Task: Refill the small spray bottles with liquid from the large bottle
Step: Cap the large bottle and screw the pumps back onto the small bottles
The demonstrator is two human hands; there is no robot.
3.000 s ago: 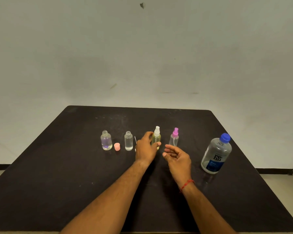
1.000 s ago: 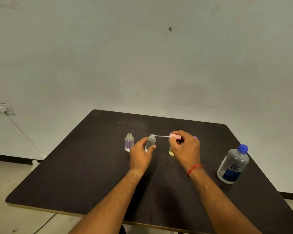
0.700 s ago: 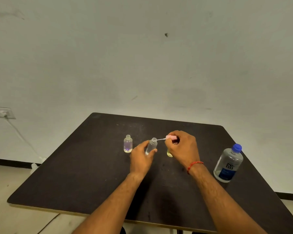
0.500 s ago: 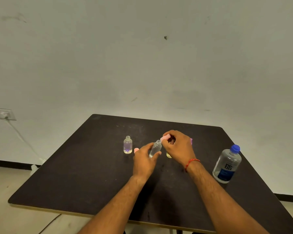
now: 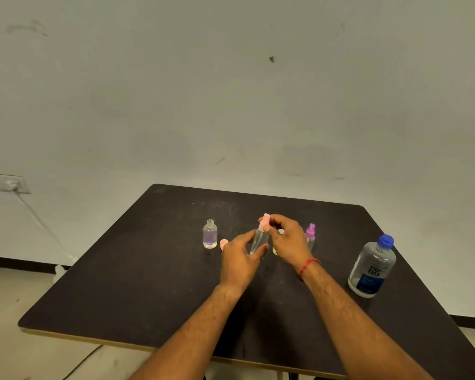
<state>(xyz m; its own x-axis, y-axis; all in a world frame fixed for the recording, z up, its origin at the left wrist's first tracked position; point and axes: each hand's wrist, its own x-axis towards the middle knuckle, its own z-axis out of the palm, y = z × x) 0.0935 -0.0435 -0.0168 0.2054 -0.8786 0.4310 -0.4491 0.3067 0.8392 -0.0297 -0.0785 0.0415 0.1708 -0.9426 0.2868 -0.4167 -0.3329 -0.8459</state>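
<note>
My left hand [image 5: 240, 260] grips a small clear spray bottle [image 5: 259, 240], tilted slightly, above the black table [image 5: 154, 283]. My right hand [image 5: 287, 240] pinches the light pink spray top [image 5: 265, 222] sitting on that bottle's neck. To the left stands an uncapped clear bottle [image 5: 210, 234] with a little liquid, and a pink cap [image 5: 224, 243] lies beside it. A bottle with a magenta spray top [image 5: 310, 235] stands right of my right hand. A yellowish bottle [image 5: 275, 250] is mostly hidden behind that hand. The large bottle [image 5: 372, 267] with a blue cap stands upright at the right.
A pale wall rises behind the table. A wall socket [image 5: 7, 183] with a white cable sits at the left. The table's front edge [image 5: 93, 342] runs near my forearms, with floor below on the left.
My right hand brought the pink spray top with its tube from beside the clear bottle into its neck. My left hand kept hold of the bottle and lifted it a little.
</note>
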